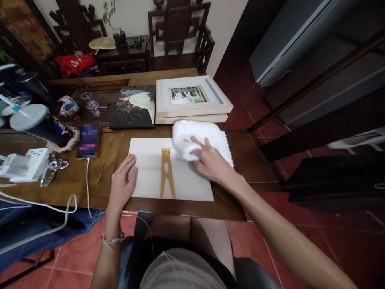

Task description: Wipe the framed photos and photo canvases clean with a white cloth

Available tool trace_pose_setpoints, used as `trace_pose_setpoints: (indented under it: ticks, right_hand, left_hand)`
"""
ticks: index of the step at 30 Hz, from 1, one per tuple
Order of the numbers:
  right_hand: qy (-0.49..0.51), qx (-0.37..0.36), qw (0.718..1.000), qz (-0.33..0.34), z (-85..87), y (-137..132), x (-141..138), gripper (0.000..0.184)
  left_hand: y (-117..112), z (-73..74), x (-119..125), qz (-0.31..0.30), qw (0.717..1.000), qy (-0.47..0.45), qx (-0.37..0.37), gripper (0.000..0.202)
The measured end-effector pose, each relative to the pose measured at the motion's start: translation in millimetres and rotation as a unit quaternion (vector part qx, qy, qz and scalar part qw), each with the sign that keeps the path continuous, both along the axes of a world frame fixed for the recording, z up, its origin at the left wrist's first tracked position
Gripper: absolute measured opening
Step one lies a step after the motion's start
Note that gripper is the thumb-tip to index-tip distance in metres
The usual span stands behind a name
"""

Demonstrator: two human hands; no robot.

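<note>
A pale rectangular frame backing board (147, 184) lies flat at the table's front edge. Fixed down its middle is a gold-coloured, A-shaped stand leg (167, 176). My left hand (123, 176) rests along the board's left edge, fingers stretched out and thumb apart. On the board's upper right corner lies a fluffy white cloth (207, 136), folded and overhanging onto the table. My right hand (209, 158) holds a bunched part of this cloth, its fingers partly spread over the top. What lies beneath the cloth is hidden.
Behind the cloth are stacked pale picture frames (192, 114), beside a dark photo panel (134, 106). Leftward are a phone (88, 140) on a white cable, a lidded cup (39, 124), a power strip (30, 164) and small clear cups (92, 105). The wooden table (246, 160) ends at right.
</note>
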State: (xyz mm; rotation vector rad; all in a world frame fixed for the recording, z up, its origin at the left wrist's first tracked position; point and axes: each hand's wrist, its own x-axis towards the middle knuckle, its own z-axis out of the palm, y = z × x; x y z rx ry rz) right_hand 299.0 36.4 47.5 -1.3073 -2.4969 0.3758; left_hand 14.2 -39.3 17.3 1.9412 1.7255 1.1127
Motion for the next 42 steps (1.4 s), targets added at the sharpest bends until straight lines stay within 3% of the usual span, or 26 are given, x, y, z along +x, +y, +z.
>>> trace_pose_setpoints:
  ticks: [2, 4, 7, 9, 12, 14, 17, 19, 22, 25, 28, 30, 34, 36, 38, 42]
  right_hand:
    - [0.023, 0.038, 0.999, 0.029, -11.8, -33, 11, 0.024]
    - [0.044, 0.035, 0.997, 0.059, -11.6, -72, 15, 0.026]
    - [0.071, -0.031, 0.992, 0.101, 10.3, -120, 22, 0.034]
    - [0.085, -0.088, 0.983, 0.134, 29.7, -131, 30, 0.038]
    - [0.070, -0.159, 0.973, 0.154, 45.1, -109, 42, 0.040]
    - [0.059, -0.171, 0.974, 0.137, 41.3, -77, 40, 0.039]
    - [0.056, -0.110, 0.990, 0.073, 24.2, -30, 11, 0.039]
    - [0.020, -0.060, 0.998, 0.005, 14.2, -15, -21, 0.037]
    - [-0.048, -0.028, 0.998, -0.024, 6.4, -23, -68, 0.028]
    - [-0.060, 0.003, 0.998, 0.028, 3.6, -60, -90, 0.020]
    - [-0.023, 0.011, 0.992, 0.122, 5.9, -100, -82, 0.012]
    - [0.011, -0.017, 0.980, 0.196, 10.7, -113, -63, 0.011]
    - [0.107, -0.116, 0.946, 0.284, 17.8, -89, -19, 0.033]
    - [0.142, -0.140, 0.944, 0.261, 16.4, -61, -5, 0.039]
    - [0.141, -0.128, 0.961, 0.198, 12.9, -34, -1, 0.039]
    - [0.080, -0.070, 0.993, 0.056, 6.7, -5, -33, 0.036]
  left_hand:
    - [0, 0.4, 0, 0.000, 1.000, 0.003, 0.001, 0.033]
    - [0, 0.9, 1, 0.000, 1.000, 0.005, 0.003, 0.033]
    - [0, 1.5, 1, -0.001, 1.000, 0.010, 0.000, 0.033]
    - [0, 1.3, 1, -0.001, 1.000, 0.012, 0.001, 0.034]
    - [0, 1.0, 1, 0.002, 1.000, 0.014, 0.003, 0.034]
    - [0, 1.1, 1, 0.002, 1.000, 0.014, 0.004, 0.034]
    - [0, 1.9, 1, 0.002, 1.000, 0.012, 0.005, 0.034]
    - [0, 2.7, 1, 0.004, 1.000, 0.008, 0.004, 0.034]
    - [0, 4.0, 2, 0.010, 1.000, -0.002, 0.001, 0.034]
    - [0, 5.1, 3, 0.013, 1.000, -0.009, -0.004, 0.035]
    - [0, 5.5, 3, 0.013, 1.000, -0.007, -0.009, 0.035]
    - [0, 5.0, 3, 0.010, 1.000, -0.004, -0.010, 0.035]
    - [0, 2.0, 1, 0.005, 1.000, -0.004, -0.009, 0.035]
    - [0, 0.5, 1, 0.003, 1.000, -0.004, -0.005, 0.035]
    - [0, -0.3, 1, 0.000, 1.000, -0.001, 0.000, 0.035]
    - [0, 1.2, 1, 0.000, 1.000, 0.000, 0.002, 0.037]
